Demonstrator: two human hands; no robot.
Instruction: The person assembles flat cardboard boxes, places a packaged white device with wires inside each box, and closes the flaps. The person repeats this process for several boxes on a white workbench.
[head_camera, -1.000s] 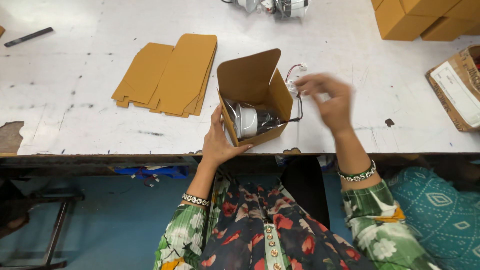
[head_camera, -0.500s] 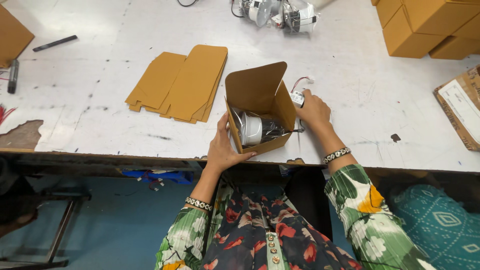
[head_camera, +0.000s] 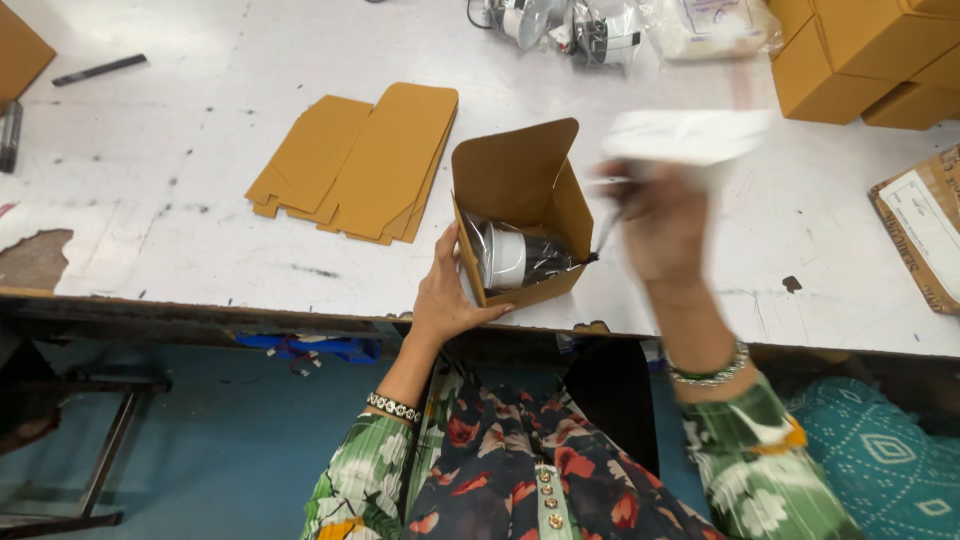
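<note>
An open brown cardboard box (head_camera: 525, 185) stands on the white table (head_camera: 200, 180) near its front edge. Inside lies a white and silver lamp fitting (head_camera: 505, 257) in clear wrap. My left hand (head_camera: 448, 290) grips the box's left front corner. My right hand (head_camera: 660, 225) is raised to the right of the box, blurred by motion, holding a white sheet or packet (head_camera: 690, 137) with a thin wire hanging near the box's right wall.
A stack of flat unfolded brown cartons (head_camera: 360, 160) lies left of the box. More lamp fittings (head_camera: 560, 25) sit at the back. Closed brown boxes (head_camera: 860, 60) are stacked at the back right. A black marker (head_camera: 98, 69) lies far left.
My right hand has left the box's right side and risen, now carrying a white sheet. The left hand stays on the box. The view has shifted slightly.
</note>
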